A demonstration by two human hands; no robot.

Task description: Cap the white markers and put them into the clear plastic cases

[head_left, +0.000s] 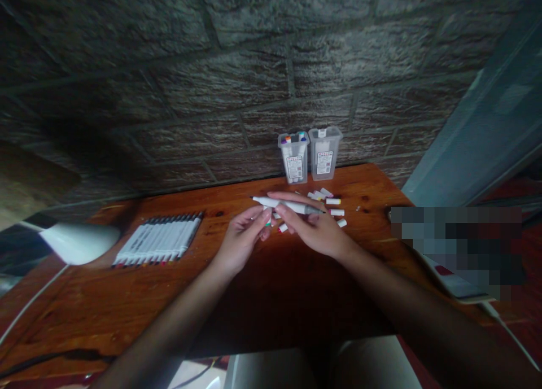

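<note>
My right hand is closed round a white marker that lies across its fingers, uncapped tip pointing left. My left hand is pinched just below that tip, holding what looks like a small white cap with a green end. Both hands hover over a wooden desk. Several loose white marker caps with coloured ends lie scattered behind my right hand. A neat row of capped white markers lies flat to the left of my left hand.
Two clear plastic marker boxes stand upright against the stone-pattern wall; the left one holds a few markers. A white lamp head sits at the left edge with its cable. A blurred-out object lies at the right.
</note>
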